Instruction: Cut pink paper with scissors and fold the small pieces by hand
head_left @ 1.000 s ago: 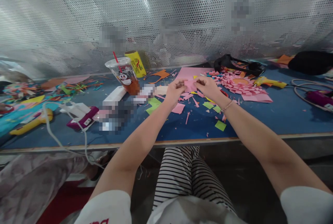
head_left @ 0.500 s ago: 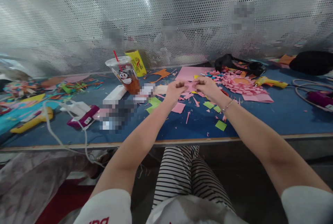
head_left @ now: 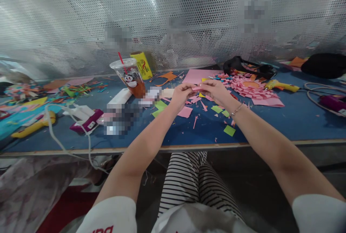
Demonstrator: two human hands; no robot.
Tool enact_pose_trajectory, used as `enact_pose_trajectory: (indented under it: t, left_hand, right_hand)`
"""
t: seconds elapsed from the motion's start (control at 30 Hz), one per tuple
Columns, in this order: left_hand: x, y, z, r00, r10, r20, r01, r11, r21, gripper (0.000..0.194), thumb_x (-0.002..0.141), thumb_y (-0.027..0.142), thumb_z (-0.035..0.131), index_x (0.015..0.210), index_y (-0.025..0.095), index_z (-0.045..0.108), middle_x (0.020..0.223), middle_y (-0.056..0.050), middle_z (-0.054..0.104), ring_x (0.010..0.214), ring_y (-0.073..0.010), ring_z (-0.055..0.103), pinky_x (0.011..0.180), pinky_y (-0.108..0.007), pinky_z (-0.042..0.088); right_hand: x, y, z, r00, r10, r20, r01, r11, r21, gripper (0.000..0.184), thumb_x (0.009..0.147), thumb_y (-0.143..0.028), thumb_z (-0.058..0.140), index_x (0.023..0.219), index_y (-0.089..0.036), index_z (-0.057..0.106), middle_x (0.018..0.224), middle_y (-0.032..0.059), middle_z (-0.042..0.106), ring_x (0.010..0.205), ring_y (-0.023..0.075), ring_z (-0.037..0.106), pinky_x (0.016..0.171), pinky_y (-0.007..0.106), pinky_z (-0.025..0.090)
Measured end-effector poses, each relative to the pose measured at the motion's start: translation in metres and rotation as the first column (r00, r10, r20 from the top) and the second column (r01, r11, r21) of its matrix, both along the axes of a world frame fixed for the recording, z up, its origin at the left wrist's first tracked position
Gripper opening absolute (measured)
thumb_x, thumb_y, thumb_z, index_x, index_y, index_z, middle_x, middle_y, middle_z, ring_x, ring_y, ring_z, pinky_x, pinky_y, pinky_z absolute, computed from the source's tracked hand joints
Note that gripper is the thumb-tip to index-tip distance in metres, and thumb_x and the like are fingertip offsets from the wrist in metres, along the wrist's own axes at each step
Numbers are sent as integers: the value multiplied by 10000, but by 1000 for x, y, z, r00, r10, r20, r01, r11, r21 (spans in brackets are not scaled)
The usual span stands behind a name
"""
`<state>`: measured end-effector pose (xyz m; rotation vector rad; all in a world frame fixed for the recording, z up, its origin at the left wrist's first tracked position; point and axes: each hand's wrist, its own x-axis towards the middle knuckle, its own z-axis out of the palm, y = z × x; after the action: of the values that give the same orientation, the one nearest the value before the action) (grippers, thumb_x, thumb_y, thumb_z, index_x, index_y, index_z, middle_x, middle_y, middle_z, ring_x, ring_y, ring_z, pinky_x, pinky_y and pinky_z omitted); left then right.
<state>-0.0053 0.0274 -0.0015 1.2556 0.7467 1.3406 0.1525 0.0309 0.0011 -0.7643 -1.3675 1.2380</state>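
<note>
My left hand [head_left: 181, 95] and my right hand [head_left: 214, 91] meet above the blue table [head_left: 270, 124], both pinched on one small pink paper piece [head_left: 196, 88] held between their fingertips. The piece looks folded into a narrow strip. Below the hands lie loose pink scraps [head_left: 185, 112] and green squares [head_left: 229, 130]. A pink paper flower [head_left: 250, 88] made of many folded pieces lies just right of my right hand. A thin bracelet circles my right wrist.
A drink cup with a red straw [head_left: 129, 76] stands left of my hands, a yellow box [head_left: 141, 65] behind it. Yellow glue guns [head_left: 281, 86] [head_left: 32, 126], a purple device [head_left: 86, 124] with a white cable, a pink sheet [head_left: 197, 75] and a perforated metal screen [head_left: 173, 16] surround the work spot.
The pink piece has gone from a flat square to a narrow folded strip as my fingers pressed it together. Both hands stayed in place, rising slightly.
</note>
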Motion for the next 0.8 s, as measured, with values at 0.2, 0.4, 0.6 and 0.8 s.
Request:
enact_pose_trajectory:
  t: [0.2,0.4,0.6,0.8]
  left_hand:
    - [2,-1,1,999,-1,53,4,998,-58,167,658,270,675,776,163,623,664,5,588,646,-96,598,739,-309,533]
    - [2,2,-2,999,23,-41,-23,1000,-6,317,545,297,774,774,146,614,686,6,615,638,-86,599,706,-271,526]
    - [1,4,-5,999,30,-39,-29,999,24,321,537,261,776,792,150,615,679,11,629,632,-82,600,721,-278,524]
    - [1,5,-5,999,39,-34,-37,998,52,293,553,238,760,787,140,614,673,9,636,636,-80,602,724,-267,517]
  right_hand:
    - [1,11,-11,984,-142,110,129,984,122,253,612,-334,725,787,-164,658,721,14,638,628,100,579,655,275,505]
    - [0,8,-8,977,-174,122,149,970,192,280,597,-336,735,796,-157,653,724,23,644,678,121,598,687,282,510]
    - [0,7,-5,977,-172,128,143,967,209,296,584,-339,747,790,-150,652,771,41,660,712,133,608,717,295,508]
    - [0,7,-3,971,-180,154,140,961,238,300,593,-355,743,797,-154,654,774,45,663,721,142,613,718,303,506]
